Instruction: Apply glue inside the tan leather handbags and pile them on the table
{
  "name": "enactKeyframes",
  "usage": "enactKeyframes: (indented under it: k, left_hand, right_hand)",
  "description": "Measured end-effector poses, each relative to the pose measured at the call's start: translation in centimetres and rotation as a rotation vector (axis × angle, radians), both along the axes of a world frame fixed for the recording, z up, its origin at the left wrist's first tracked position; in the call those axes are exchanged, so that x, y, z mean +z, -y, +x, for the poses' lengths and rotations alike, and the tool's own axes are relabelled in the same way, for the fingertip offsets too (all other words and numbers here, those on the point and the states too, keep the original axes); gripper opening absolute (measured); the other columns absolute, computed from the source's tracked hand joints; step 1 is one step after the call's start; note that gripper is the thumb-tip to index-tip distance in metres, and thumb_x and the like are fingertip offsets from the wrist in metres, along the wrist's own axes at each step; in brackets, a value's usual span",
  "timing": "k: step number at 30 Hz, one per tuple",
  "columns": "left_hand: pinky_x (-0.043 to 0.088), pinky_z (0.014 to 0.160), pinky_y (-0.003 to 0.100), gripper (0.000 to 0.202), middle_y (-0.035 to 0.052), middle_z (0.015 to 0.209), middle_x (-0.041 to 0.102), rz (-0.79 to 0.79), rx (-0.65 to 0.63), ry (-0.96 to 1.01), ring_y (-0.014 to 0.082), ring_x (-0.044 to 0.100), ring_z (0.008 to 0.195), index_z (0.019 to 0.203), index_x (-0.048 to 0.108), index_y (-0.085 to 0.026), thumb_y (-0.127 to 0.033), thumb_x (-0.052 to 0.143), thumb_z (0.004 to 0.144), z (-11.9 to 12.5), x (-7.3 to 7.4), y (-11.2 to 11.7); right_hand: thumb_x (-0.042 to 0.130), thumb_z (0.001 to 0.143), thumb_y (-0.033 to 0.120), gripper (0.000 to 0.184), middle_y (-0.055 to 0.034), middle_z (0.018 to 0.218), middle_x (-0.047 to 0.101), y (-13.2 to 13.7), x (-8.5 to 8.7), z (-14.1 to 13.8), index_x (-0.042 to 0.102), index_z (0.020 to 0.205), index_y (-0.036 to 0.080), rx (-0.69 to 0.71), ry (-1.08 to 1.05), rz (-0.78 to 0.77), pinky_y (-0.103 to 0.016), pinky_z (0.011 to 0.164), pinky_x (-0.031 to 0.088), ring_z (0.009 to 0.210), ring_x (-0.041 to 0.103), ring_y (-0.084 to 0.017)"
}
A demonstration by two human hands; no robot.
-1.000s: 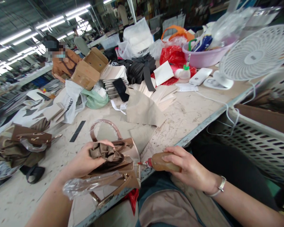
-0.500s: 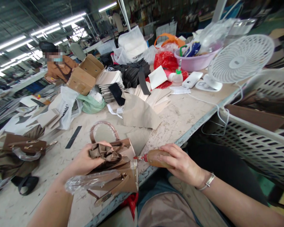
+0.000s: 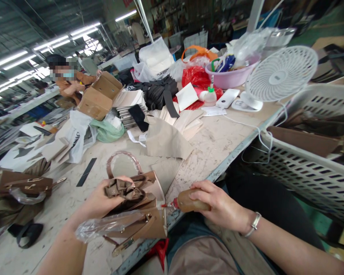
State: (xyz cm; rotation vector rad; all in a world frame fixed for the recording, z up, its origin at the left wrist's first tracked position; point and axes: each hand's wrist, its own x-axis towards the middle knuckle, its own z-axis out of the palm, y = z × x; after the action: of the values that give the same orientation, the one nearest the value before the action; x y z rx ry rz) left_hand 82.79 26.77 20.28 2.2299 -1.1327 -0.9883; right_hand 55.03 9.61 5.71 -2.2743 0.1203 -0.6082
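Note:
A brown handbag (image 3: pixel 156 220) lies at the table's front edge, its upper side open towards me. My left hand (image 3: pixel 104 198) grips the bunched brown lining (image 3: pixel 123 192) of the bag, thumb on one side and fingers on the other. Clear plastic film (image 3: pixel 103 225) wraps the near handle, and the far handle (image 3: pixel 123 154) arches up behind. My right hand (image 3: pixel 215 202) is closed round a squeeze bottle (image 3: pixel 187 201) of amber liquid, held on its side. Its red nozzle tip touches or nearly touches the bag's right edge; which of these I cannot tell.
Another brown handbag (image 3: pixel 25 185) and a black strap roll (image 3: pixel 27 233) lie on the left. Behind are beige sheets (image 3: pixel 166 139), a cardboard box (image 3: pixel 96 103), a pink basin (image 3: pixel 232 78) and a white fan (image 3: pixel 281 76). A white crate (image 3: pixel 306 168) stands right. A co-worker (image 3: pixel 68 84) is at far left.
The bottle's nozzle has moved down a little along the bag's right edge. My left hand keeps its hold on the lining. The whole view has shifted slightly.

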Motion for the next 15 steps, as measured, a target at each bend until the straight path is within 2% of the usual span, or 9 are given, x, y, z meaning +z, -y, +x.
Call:
enactKeyframes:
  k: [8,15]
  left_hand:
    - [0.047,0.070,0.028,0.034,0.0040,0.084,0.064,0.048,0.049,0.013,0.0196,0.060,0.076,0.089,0.057,-0.016,-0.035,0.062,0.062,-0.3,0.4,0.4]
    - [0.046,0.071,0.029,0.035,0.0054,0.083,0.064,0.052,0.015,0.053,0.0199,0.059,0.076,0.087,0.058,-0.015,-0.039,0.061,0.063,-0.3,0.4,1.0]
  right_hand:
    - [0.053,0.076,-0.001,0.042,-0.0096,0.123,0.051,0.5,0.3,0.6,0.059,0.112,0.020,-0.050,0.065,-0.183,-0.041,0.095,0.046,0.110,0.047,-0.023]
    - [0.053,0.079,0.002,0.043,-0.0099,0.124,0.051,1.3,1.4,0.9,0.057,0.117,0.022,-0.119,0.158,-0.199,-0.041,0.095,0.046,0.111,0.046,-0.022]
